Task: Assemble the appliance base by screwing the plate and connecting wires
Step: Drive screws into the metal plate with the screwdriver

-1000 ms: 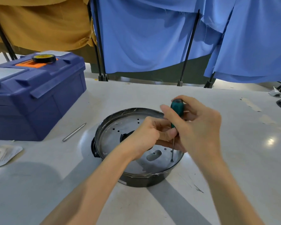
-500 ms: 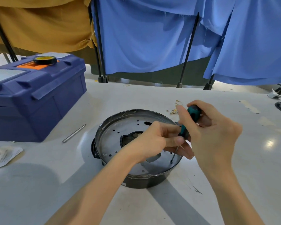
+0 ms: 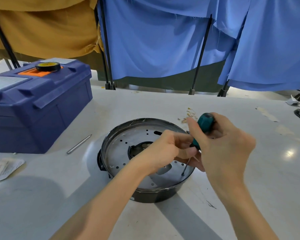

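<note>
Right hand point(image 3: 223, 146) grips the tilted screwdriver point(image 3: 205, 124); left hand point(image 3: 164, 149), fingers curled, holds it lower down, tip on the plate point(image 3: 121, 149) in the base point(image 3: 152, 196).

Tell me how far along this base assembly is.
Done: the plate sits inside the base. In hand: the right hand grips the screwdriver, tip at a hole by the plate's near edge, while the left hand pinches its shaft. Left: other holes look empty, and the small terminals lie loose on the table, so wiring seems not yet begun.
</note>
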`<state>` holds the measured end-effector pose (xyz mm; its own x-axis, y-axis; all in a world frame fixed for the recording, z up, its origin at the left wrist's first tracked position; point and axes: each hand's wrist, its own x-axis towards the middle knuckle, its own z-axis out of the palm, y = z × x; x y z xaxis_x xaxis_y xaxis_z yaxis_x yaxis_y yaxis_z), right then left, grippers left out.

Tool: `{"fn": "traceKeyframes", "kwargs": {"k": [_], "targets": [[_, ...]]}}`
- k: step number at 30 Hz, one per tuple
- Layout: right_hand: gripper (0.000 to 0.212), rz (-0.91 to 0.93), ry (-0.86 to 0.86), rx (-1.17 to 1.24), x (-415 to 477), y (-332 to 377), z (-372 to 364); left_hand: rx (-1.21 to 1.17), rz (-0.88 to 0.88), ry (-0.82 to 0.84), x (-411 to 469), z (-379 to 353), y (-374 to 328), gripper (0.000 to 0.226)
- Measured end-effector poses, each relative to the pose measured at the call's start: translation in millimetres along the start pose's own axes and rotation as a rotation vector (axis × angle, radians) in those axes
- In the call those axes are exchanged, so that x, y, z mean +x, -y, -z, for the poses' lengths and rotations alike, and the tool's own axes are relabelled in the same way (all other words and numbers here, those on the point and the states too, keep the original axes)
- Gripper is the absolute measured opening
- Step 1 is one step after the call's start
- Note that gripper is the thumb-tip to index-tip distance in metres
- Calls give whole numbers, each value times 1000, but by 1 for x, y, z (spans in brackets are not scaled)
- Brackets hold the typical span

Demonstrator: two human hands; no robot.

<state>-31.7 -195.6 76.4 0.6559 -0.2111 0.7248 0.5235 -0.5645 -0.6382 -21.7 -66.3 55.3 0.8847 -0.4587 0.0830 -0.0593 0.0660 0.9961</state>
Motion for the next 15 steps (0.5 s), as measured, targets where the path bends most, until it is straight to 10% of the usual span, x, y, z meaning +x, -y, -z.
{"fn": "traceKeyframes", "kwargs": {"k": [6, 15], "targets": [[36, -23, 575, 478, 24, -1, 21, -57, -9, 80, -5, 9, 2, 24], [27, 54, -136, -53, 4, 1, 0, -40, -1, 31, 0, 0, -1, 19]]}}
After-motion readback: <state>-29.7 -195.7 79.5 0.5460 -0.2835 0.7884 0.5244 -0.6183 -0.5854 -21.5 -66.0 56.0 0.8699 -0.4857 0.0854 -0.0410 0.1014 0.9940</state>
